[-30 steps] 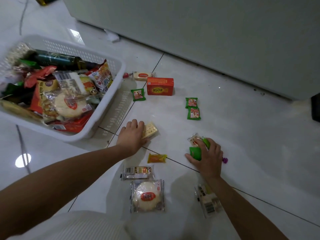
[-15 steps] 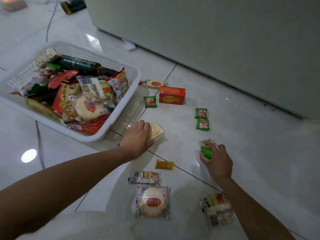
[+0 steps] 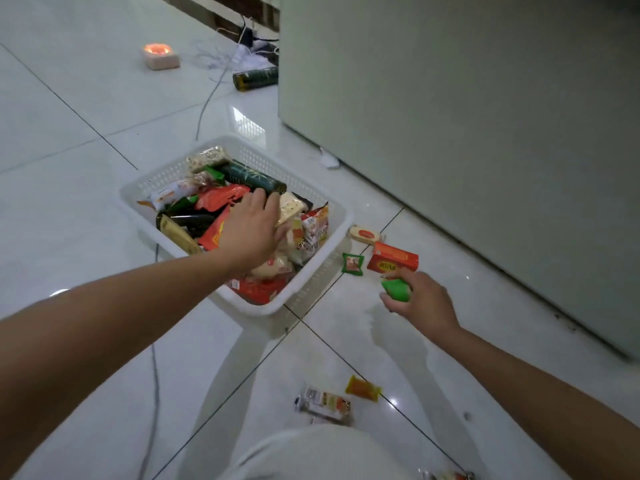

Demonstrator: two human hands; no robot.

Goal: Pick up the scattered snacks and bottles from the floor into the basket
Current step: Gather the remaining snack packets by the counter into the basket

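A white plastic basket full of snack packs and dark bottles stands on the floor. My left hand is over its contents, fingers on a pale cracker pack. My right hand hovers right of the basket and grips green snack packets. On the tiles lie a red box, a small green packet, a cream wrapped cake, an orange sachet and a clear wrapped bar. A dark green bottle lies far back.
A large pale cabinet fills the right side. Cables run across the floor past a small glowing device. My pale-clothed knee is at the bottom. Another wrapper peeks at the lower edge.
My left hand lifted the cracker pack off the floor and carried it over the basket. My right hand rose with the green packets and moved toward the basket. The view tilted upward.
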